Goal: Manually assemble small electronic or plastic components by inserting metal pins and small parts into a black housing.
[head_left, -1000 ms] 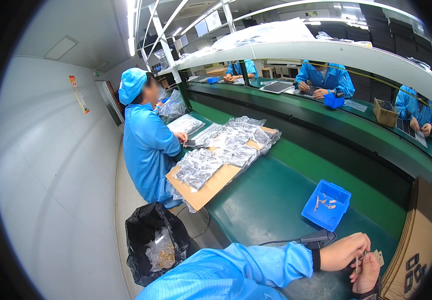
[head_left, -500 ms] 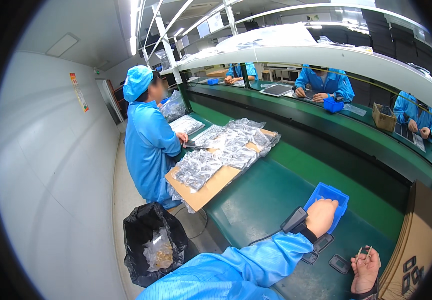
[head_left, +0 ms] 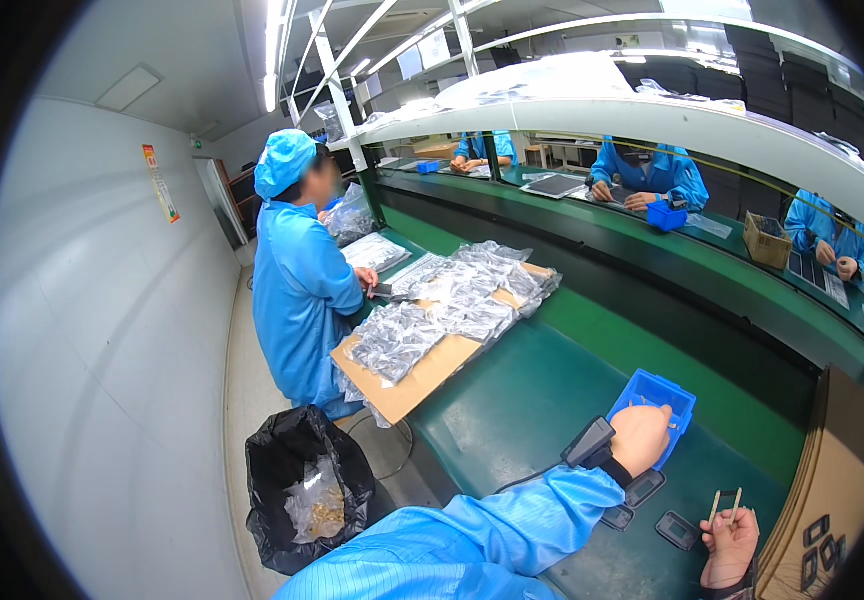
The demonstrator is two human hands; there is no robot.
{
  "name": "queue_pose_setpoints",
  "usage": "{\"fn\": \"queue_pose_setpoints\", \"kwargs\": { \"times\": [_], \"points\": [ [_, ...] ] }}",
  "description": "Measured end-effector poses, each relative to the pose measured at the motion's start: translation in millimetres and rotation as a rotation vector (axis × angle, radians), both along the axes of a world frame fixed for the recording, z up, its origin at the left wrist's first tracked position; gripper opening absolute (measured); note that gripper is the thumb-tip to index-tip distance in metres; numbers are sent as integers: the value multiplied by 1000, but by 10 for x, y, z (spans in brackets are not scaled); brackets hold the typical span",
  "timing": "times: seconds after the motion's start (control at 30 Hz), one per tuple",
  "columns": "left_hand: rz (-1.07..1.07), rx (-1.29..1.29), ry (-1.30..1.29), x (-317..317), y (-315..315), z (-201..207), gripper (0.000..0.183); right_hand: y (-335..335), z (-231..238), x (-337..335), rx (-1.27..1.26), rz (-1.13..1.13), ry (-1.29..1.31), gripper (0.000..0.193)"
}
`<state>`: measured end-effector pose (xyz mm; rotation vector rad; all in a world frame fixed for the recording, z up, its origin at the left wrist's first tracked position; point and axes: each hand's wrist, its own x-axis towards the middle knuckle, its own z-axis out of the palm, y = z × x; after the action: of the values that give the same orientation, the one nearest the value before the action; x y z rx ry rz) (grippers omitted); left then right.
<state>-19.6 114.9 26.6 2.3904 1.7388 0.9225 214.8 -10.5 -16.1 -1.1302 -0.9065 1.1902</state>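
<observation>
My left hand (head_left: 640, 438) reaches into a small blue plastic bin (head_left: 684, 397), and its fingertips are mostly hidden there. A dark device is strapped to that wrist, with a cable running off it. To the right, my right hand (head_left: 730, 552) is raised, its fingers closed on a small frame-like piece (head_left: 716, 506) with two thin pale sides and a dark part between them. Dark rectangular frames lie on the green table close by: one frame (head_left: 677, 530) is left of my right hand, and another frame (head_left: 644, 488) is under my left wrist.
Cardboard sheets (head_left: 822, 470) with several small dark frames stand at the right. Bagged parts (head_left: 452, 300) cover a cardboard sheet (head_left: 407, 385) farther left, beside a co-worker (head_left: 297, 270). A black-lined bin (head_left: 272, 470) stands on the floor. Other people work beyond the shelf (head_left: 652, 112).
My right hand has turned slightly, so the pale-sided piece stands more upright and shows more clearly. My left hand stays at the blue bin, shifted slightly. The co-worker's head has turned a little.
</observation>
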Motion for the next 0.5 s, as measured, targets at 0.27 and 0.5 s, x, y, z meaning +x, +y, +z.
{"fn": "queue_pose_setpoints", "kwargs": {
  "times": [0.27, 0.5],
  "points": [
    [-52, 233, -116, 25, 9, -18, 5, -9, 32, -14, -8, -9, -14, 12],
    [-55, 289, -167, 8, 24, -11, 12, -22, 74, -38, -19, 15, -70, 12]
  ]
}}
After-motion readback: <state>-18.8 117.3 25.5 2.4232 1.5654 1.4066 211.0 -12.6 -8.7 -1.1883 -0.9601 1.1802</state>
